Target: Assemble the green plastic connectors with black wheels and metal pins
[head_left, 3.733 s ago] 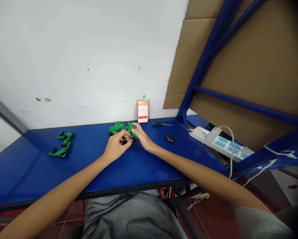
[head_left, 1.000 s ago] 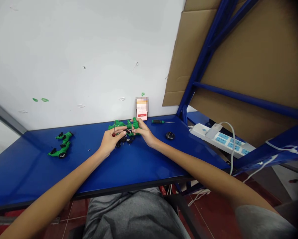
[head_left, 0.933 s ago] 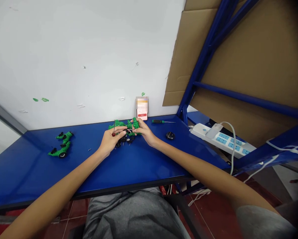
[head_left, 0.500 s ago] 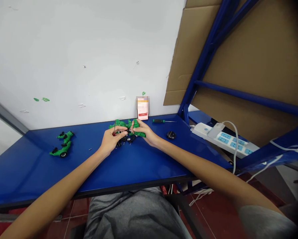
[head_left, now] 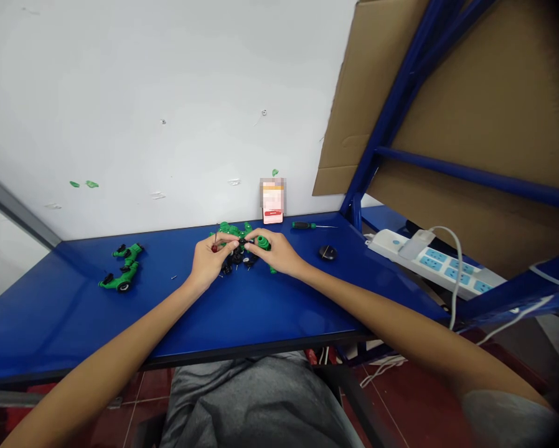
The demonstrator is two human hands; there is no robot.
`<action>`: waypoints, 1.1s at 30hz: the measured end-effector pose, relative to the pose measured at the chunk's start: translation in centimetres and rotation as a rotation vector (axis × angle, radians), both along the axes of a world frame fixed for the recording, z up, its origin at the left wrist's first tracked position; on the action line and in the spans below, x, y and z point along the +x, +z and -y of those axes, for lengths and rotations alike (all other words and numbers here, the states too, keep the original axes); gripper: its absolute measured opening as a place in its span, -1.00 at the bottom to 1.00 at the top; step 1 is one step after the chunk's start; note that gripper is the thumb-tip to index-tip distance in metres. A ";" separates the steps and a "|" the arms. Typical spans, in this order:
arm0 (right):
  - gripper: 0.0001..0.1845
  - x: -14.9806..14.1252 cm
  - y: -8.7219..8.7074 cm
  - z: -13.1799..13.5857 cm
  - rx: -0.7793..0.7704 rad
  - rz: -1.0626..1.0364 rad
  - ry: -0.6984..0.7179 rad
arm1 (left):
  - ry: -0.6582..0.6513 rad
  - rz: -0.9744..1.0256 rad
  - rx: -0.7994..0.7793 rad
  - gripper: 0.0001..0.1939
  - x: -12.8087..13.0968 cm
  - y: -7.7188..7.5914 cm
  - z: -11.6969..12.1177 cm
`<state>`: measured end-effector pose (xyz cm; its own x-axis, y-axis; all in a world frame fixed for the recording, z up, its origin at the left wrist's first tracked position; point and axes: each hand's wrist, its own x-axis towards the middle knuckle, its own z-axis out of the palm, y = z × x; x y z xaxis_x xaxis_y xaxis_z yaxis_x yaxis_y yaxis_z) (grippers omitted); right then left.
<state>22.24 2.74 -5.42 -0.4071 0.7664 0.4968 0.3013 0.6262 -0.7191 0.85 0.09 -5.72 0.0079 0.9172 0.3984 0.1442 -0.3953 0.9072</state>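
Observation:
My left hand (head_left: pixel 209 261) is closed around a small red-handled screwdriver (head_left: pixel 214 247), its red end poking up beside my thumb. My right hand (head_left: pixel 276 252) pinches a green plastic toy part (head_left: pixel 263 244) just above the blue table (head_left: pixel 270 311). Between and behind the two hands lies a heap of green toy pieces (head_left: pixel 230 230) with several small black wheels (head_left: pixel 235 260) and loose screws. The fingertips of both hands nearly meet over the heap.
A green toy vehicle frame with black wheels (head_left: pixel 123 274) lies at the left. A green-handled screwdriver (head_left: pixel 310 226), a black wheel (head_left: pixel 327 252) and a small card box (head_left: pixel 272 201) sit toward the back right. A white power strip (head_left: pixel 429 261) rests on the blue shelf frame.
My left hand turned the red-handled screwdriver upright in its grip. My right hand lifted a green part off the heap and brought it toward my left hand. The view shifted slightly.

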 end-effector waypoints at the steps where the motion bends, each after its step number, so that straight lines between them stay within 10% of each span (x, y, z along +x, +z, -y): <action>1: -0.77 0.0 -0.1 0.0 0.038 0.028 -0.013 | 0.008 -0.043 0.010 -0.68 0.0 0.1 0.1; 17: -0.81 1.1 -0.8 -1.3 0.169 0.363 -0.125 | -0.020 -0.600 0.018 -0.82 -0.9 1.9 0.6; 25: -0.79 2.3 1.7 -0.3 0.193 0.497 0.223 | -0.372 -0.648 -0.007 -0.81 -1.9 2.7 0.5; 29: -0.59 1.6 1.0 0.2 0.242 0.563 0.270 | -0.317 -0.633 0.024 -0.76 -2.4 2.6 0.1; 33: -0.80 0.4 -0.2 0.4 0.230 0.521 0.313 | -0.253 -0.618 0.064 -0.72 -2.3 2.2 -0.1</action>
<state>22.60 2.33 -5.60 -0.8261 0.4698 0.3112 0.3527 0.8617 -0.3647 -1.49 0.23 -3.50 0.4636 0.8316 0.3056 0.5251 -0.5357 0.6612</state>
